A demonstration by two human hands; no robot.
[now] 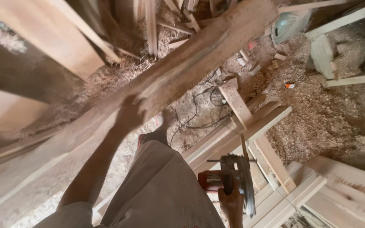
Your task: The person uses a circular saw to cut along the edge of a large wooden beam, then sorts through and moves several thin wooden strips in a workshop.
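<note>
- left hand (128, 113) fingers curled over edge of long rough plank (191, 59)
- right hand (231, 202) fist closed on circular saw (229, 179) (red body), below plank, sawdust floor (326, 118)

The long rough brown wooden plank (199, 55) ran out past the top edge of the view, and its lower end smeared into motion blur on the left, so I could not tell where it stopped. The left hand (128, 113) was blurred too, its fingers lost against the wood. The right hand (232, 202) was cut off at the bottom edge, and it covered the grip of the red and grey circular saw (229, 179). The black cable (195, 114) vanished under pale sawdust (317, 114). A grey-green rounded object (288, 25) at the top was too unclear to name.
</note>
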